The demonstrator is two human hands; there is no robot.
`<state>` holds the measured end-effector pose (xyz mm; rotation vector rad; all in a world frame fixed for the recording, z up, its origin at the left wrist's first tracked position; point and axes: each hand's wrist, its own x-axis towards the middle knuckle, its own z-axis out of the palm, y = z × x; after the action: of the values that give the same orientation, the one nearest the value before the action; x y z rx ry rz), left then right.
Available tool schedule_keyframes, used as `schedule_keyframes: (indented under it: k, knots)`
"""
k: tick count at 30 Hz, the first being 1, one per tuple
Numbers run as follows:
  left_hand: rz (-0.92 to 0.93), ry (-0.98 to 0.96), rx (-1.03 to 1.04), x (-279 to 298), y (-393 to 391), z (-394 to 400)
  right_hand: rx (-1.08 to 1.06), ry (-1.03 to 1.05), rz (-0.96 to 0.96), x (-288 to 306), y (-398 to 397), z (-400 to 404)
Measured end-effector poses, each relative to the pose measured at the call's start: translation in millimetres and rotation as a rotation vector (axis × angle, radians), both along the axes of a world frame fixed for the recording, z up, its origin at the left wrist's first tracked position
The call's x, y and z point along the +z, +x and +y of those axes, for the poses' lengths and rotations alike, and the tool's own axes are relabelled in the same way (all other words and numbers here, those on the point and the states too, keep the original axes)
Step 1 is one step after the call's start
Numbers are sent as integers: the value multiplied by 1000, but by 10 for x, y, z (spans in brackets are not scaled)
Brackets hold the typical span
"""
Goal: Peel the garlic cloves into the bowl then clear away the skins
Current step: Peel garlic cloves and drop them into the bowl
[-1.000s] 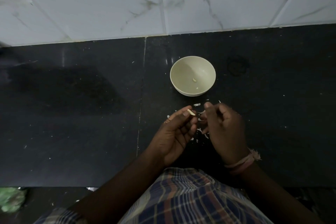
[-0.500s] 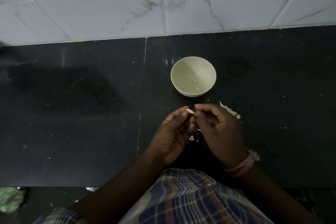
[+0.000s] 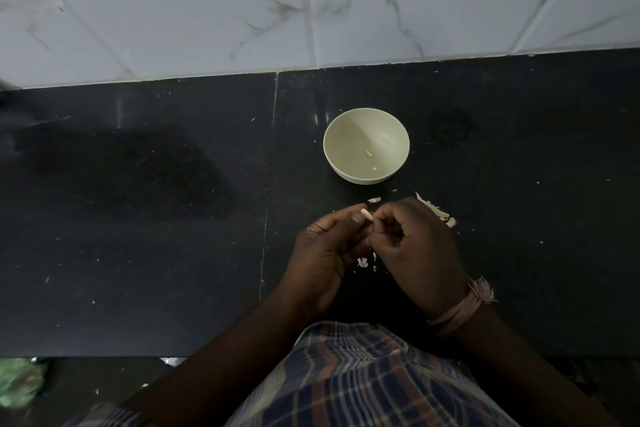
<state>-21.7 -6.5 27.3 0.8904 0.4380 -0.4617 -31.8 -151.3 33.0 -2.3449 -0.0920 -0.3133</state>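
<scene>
A pale bowl stands on the black counter with one peeled clove and a small bit inside. Just in front of it my left hand pinches a small pale garlic clove between thumb and fingertips. My right hand meets it from the right, its curled fingertips pinching at the clove's lower end. Garlic skins lie in a small heap right of my right hand, and smaller flakes lie between my wrists.
The black counter has a seam left of the bowl and meets a white marble-tiled wall at the back. Tiny skin specks dot the counter. Something green lies below the counter's front edge at the lower left.
My right hand has closed in on the clove in my left hand, uncovering the heap of skins to its right. The bowl has not moved.
</scene>
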Motion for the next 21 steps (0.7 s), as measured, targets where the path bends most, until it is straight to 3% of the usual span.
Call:
schedule_keyframes:
  k: [9, 15, 19, 21]
  knots:
    - [-14, 46, -9, 23, -11, -4, 26, -174, -36, -6, 7, 18]
    - [1, 51, -58, -10, -8, 38, 59, -205, 55, -8, 17, 12]
    - [19, 12, -63, -40, -1, 36, 28, 29, 180, 49, 8, 44]
    - [44, -18, -47, -41, 5, 20, -52, 268, 303, 58, 6, 77]
